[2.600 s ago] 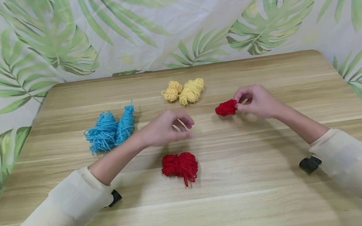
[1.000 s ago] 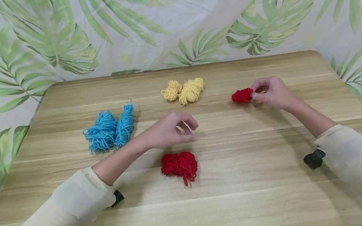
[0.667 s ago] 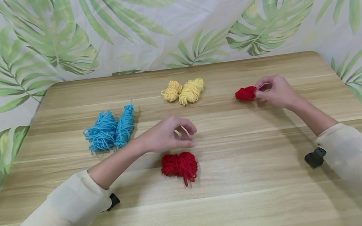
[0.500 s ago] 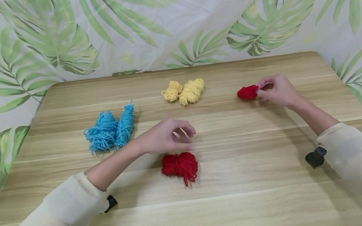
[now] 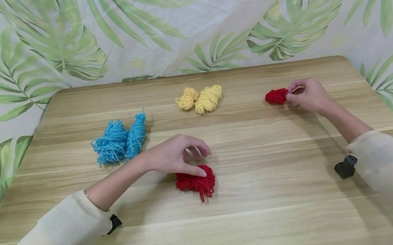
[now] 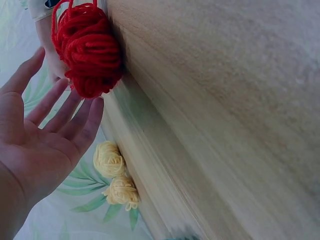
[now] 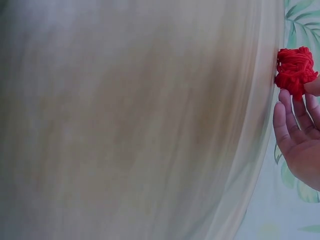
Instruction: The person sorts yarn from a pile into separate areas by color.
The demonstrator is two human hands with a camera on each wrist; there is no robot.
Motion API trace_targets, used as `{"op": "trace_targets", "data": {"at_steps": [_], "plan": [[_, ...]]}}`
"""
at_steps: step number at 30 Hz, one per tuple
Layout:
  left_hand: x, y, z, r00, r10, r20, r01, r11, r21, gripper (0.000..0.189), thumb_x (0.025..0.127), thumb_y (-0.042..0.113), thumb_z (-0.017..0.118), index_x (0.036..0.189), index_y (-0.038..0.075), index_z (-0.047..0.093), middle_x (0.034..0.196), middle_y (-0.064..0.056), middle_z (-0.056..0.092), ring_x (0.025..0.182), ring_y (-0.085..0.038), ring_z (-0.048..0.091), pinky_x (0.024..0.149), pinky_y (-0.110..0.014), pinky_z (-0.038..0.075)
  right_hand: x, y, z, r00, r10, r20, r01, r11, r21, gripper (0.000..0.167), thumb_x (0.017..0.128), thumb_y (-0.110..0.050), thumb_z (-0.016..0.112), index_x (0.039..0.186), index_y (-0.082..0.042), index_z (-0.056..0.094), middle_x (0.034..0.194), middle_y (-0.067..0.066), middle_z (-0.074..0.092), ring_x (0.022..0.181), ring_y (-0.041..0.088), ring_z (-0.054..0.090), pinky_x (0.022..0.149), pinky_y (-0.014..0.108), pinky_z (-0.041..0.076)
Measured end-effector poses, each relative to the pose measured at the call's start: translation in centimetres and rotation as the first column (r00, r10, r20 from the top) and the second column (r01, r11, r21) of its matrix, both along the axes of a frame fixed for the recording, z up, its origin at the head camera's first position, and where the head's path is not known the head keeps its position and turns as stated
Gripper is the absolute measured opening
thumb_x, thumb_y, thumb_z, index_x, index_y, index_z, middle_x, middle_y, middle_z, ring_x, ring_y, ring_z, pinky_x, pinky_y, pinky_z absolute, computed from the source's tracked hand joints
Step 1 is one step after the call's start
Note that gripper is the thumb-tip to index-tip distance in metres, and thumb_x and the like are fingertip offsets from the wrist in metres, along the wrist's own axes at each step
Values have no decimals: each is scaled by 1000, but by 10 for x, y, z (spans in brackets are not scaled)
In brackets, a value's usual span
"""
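Note:
At the far right of the table, my right hand (image 5: pixel 310 94) pinches one end of a small red yarn bundle (image 5: pixel 276 96) between thumb and fingers. The right wrist view shows that red bundle (image 7: pixel 296 70) at the fingertips, low by the wood. My left hand (image 5: pixel 171 155) is over a larger red yarn bundle (image 5: pixel 196 182) near the middle, its thumb overlapping the yarn in the head view. Its fingers are spread and gently bent, not closed round the bundle. In the left wrist view the left palm (image 6: pixel 45 145) faces the camera, fingers below the red yarn (image 6: pixel 90 50).
Two blue yarn bundles (image 5: pixel 110 143) lie side by side at the left, close to the left forearm. Two yellow yarn bundles (image 5: pixel 208 99) lie together at the back middle. The wooden table (image 5: pixel 265 227) ends at a leaf-print cloth (image 5: pixel 213 13) behind.
My right hand has carried the small red yarn bundle right and toward the back. My left hand has come down and nearer over the larger red bundle, its thumb spreading away from the fingers.

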State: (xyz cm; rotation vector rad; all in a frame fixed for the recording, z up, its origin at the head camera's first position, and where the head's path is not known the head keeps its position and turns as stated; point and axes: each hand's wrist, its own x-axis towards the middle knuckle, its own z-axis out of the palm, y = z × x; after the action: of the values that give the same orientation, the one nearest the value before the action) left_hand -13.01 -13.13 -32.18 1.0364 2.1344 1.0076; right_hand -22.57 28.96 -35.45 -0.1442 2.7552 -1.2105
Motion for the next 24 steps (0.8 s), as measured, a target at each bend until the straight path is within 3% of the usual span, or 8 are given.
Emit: {"op": "trace_targets", "data": {"at_steps": [17, 24], "plan": [[0, -2, 2, 997, -78, -7, 77, 994, -75, 52, 82, 26, 90, 123, 2, 69, 114, -2, 72, 99, -12, 66, 88, -35, 59, 8, 27, 3, 1000, -27, 2, 27, 999, 34, 26, 98, -8, 65, 113, 13, 61, 111, 30, 64, 67, 5, 65, 63, 17, 55], [-1, -2, 3, 992, -125, 6, 125, 985, -116, 50, 81, 24, 91, 122, 3, 70, 110, 1, 71, 96, -11, 64, 86, -33, 58, 8, 34, 3, 1000, -25, -1, 25, 999, 37, 25, 98, -5, 64, 112, 15, 59, 103, 26, 67, 65, 4, 65, 62, 18, 55]]}}
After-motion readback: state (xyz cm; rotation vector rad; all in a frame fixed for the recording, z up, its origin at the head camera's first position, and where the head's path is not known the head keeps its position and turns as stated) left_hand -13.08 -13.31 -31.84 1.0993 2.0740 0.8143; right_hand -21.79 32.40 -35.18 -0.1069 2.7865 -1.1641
